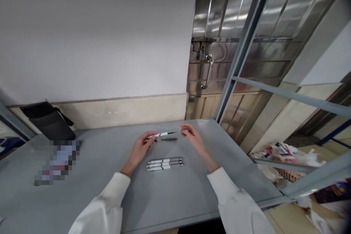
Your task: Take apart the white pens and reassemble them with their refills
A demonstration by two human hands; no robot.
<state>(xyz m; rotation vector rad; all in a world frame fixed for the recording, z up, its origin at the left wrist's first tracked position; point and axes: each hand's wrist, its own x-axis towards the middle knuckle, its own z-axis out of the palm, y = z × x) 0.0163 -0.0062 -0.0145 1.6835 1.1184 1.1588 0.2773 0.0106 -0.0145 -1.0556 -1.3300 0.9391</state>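
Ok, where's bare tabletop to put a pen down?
Free: the table between the three pens and the near edge, and right of the right hand. Crowded: between both hands, where the left hand holds a pen above a black part.

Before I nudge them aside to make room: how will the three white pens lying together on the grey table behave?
The three white pens look slim and round-barrelled, so a sideways push would probably roll them across the smooth grey table. They seem light and rigid. Their clips may check the rolling.
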